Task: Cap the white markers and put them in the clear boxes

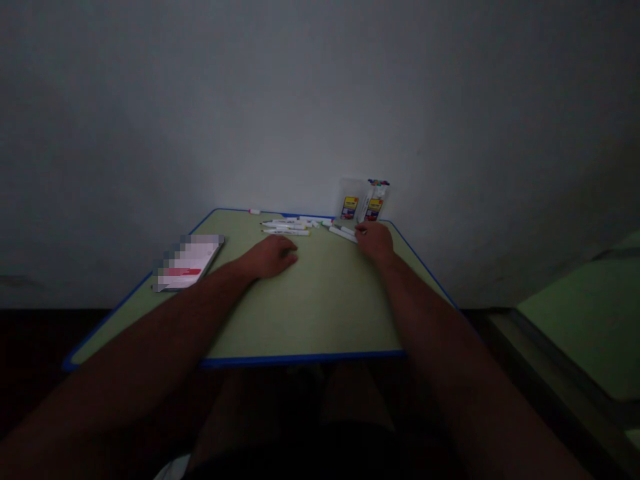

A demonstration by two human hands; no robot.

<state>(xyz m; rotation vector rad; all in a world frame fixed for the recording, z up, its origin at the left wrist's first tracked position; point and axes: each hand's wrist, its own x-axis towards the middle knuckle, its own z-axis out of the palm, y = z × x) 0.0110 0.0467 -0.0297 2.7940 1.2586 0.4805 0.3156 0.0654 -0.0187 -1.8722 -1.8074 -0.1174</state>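
Note:
My left hand (270, 256) lies palm down on the green table (310, 313), fingers loosely curled, just short of several white marker pens (286, 227) scattered near the far edge. It holds nothing that I can see. My right hand (374, 240) rests at the far right of the table, its fingertips closed on a white marker (343, 233) that lies on the surface. Two clear marker cases (363, 200) stand upright against the wall just beyond that hand, one with coloured pen caps showing at its top.
A white booklet or box with a red stripe (187, 261) lies at the table's left side. A lone marker (255, 211) sits at the far left corner. The table has a blue rim and stands against a pale wall. Another green surface (585, 320) is at right.

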